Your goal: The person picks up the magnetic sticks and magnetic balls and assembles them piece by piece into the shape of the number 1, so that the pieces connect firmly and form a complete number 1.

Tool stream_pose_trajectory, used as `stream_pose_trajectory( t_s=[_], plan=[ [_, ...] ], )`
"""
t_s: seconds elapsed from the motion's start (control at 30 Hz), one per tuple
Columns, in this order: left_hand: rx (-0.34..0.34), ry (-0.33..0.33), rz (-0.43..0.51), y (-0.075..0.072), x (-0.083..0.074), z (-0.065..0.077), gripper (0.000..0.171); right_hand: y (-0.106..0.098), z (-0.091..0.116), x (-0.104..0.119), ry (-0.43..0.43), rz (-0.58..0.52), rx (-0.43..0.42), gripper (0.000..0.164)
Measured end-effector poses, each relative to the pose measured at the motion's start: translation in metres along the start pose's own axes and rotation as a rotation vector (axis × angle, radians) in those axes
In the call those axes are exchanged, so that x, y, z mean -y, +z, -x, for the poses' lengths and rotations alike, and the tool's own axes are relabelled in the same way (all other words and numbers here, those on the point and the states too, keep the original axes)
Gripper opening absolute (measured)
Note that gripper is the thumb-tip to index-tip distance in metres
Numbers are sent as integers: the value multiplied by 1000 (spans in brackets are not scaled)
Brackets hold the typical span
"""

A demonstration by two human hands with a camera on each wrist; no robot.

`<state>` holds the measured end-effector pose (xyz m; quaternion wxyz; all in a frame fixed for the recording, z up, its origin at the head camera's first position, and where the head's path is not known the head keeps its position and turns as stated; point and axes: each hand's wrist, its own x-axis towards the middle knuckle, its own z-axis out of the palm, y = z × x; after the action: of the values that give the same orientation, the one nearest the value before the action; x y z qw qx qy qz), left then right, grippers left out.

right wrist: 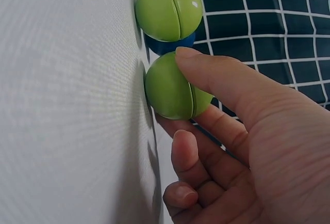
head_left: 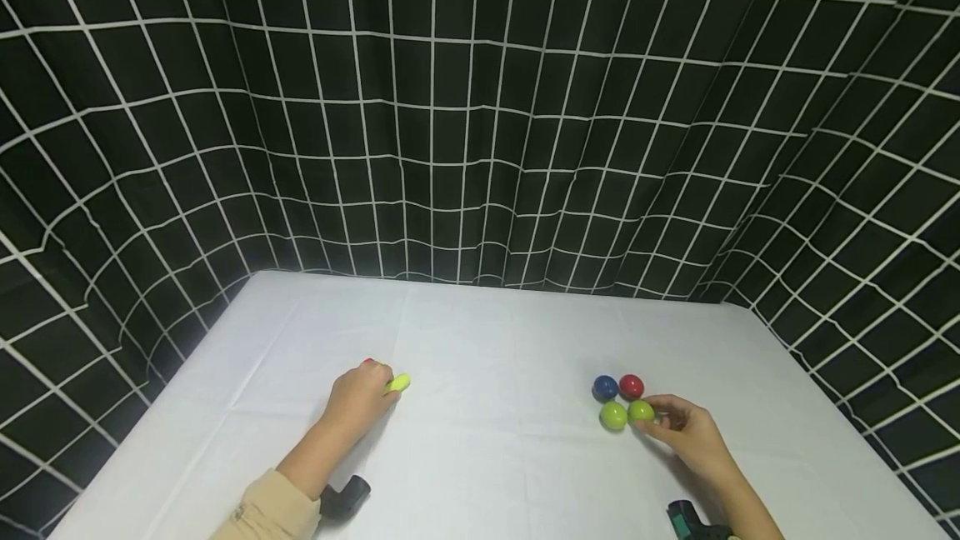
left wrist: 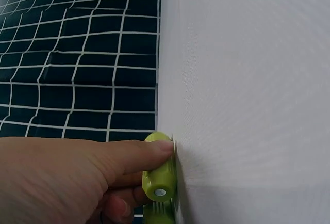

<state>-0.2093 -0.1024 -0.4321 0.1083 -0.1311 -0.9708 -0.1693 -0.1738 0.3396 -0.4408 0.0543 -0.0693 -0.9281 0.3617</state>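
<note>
On the left part of the table, my left hand (head_left: 362, 395) pinches a small yellow-green piece with rounded edges (left wrist: 161, 175). A round silver spot marks the piece's end. Just below it in the left wrist view shows part of another green piece (left wrist: 159, 214), and a bit of red (head_left: 368, 361) peeks out past the knuckles in the head view. On the right, my right hand (head_left: 693, 436) holds a green ball (right wrist: 170, 87) between thumb and fingers, low at the tabletop. Beside it sit a second green ball (head_left: 613, 416), a blue ball (head_left: 605, 388) and a red ball (head_left: 632, 387).
The table (head_left: 480, 440) wears a white cloth. A black curtain with a white grid (head_left: 465, 107) rises behind it and along both sides. Dark wrist devices sit at the left wrist (head_left: 345, 498) and the right wrist (head_left: 692, 522).
</note>
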Motion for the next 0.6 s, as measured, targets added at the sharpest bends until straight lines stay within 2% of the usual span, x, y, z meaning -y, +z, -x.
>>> stream_pose_trajectory(
  t_s=[0.13,0.23,0.37,0.6],
  plan=[
    [-8,-9,-18,1,-3,-2,19,-1,-1,0,-2,-1,5,50],
    [-18,-30,16,1,-8,-5,19,-3,0,1,5,-5,12,50],
    [4,-77,152,1,-17,-9,19,-3,2,3,5,-20,21,50],
    [93,-125,406,7,-33,-18,16,-4,1,3,0,-32,30,50]
  ],
)
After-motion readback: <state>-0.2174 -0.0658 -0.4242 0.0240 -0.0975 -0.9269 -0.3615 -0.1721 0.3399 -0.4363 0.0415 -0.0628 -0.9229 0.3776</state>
